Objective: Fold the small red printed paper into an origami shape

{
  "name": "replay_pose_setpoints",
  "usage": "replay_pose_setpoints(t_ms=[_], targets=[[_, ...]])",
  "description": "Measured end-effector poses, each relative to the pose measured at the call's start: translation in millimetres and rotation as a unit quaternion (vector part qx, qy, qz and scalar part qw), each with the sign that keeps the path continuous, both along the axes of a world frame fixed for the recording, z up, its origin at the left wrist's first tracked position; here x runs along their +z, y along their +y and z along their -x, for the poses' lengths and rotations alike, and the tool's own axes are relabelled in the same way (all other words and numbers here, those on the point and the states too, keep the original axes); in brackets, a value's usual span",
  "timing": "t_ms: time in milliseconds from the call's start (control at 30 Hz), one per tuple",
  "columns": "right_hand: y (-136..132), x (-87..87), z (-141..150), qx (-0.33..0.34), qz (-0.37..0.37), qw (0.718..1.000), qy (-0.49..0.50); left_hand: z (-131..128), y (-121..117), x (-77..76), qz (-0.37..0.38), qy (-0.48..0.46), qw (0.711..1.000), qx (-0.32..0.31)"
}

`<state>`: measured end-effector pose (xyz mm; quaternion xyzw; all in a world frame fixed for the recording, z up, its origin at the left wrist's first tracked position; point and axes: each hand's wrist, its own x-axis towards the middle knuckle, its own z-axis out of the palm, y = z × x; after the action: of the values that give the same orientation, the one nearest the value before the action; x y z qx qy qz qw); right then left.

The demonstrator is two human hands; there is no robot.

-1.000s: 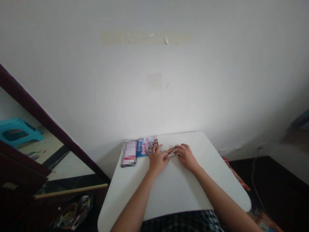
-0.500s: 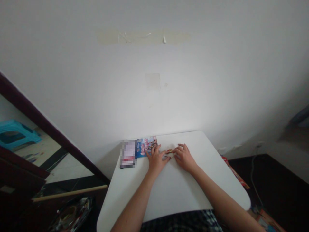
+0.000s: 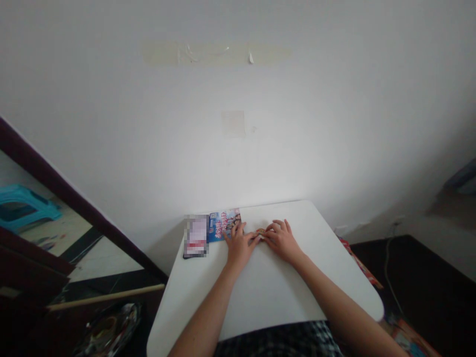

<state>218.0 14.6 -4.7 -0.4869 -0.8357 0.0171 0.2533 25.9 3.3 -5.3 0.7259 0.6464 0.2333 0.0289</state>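
Between my two hands is a small, thin piece of paper (image 3: 261, 231) with a red, yellow and green print, mostly covered by my fingers. My left hand (image 3: 238, 245) pinches its left end between thumb and forefinger, while the other fingers spread over the corner of a blue printed booklet (image 3: 216, 233). Fingertips of my right hand (image 3: 283, 241) close on the right end of the paper. Both hands rest low over the white table (image 3: 275, 292).
Left of the booklet lies a dark-edged, blurred-out flat object (image 3: 196, 237). A pale wall (image 3: 334, 124) rises behind the table. At left are a blue plastic stool (image 3: 29, 206), a wooden stick (image 3: 107, 297) and a black bag (image 3: 111, 327) on the floor.
My right hand has shifted slightly left, bringing the fingertips of both hands closer together over the paper. Less of the paper shows now. The view has moved a little.
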Motion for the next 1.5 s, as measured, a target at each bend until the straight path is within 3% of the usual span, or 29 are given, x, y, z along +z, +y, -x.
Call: replay_pose_setpoints(t_ms=[300, 533, 933, 1500], targets=[[6, -11.9, -3, 0.024, -0.005, 0.999, 0.026, 2, 2, 2.3, -0.014, -0.017, 0.999, -0.024], [5, -11.1, -3, 0.038, -0.018, 0.998, 0.05, 3, 2, -2.7, -0.007, -0.01, 1.0, -0.018], [1, -7.0, -2, 0.056, -0.024, 0.996, 0.061, 2, 3, 1.3, -0.009, -0.014, 0.999, -0.045], [-2, -5.1, 3, -0.003, -0.036, 0.999, 0.015, 6, 5, 5.0, 0.048, -0.004, 0.999, -0.015]])
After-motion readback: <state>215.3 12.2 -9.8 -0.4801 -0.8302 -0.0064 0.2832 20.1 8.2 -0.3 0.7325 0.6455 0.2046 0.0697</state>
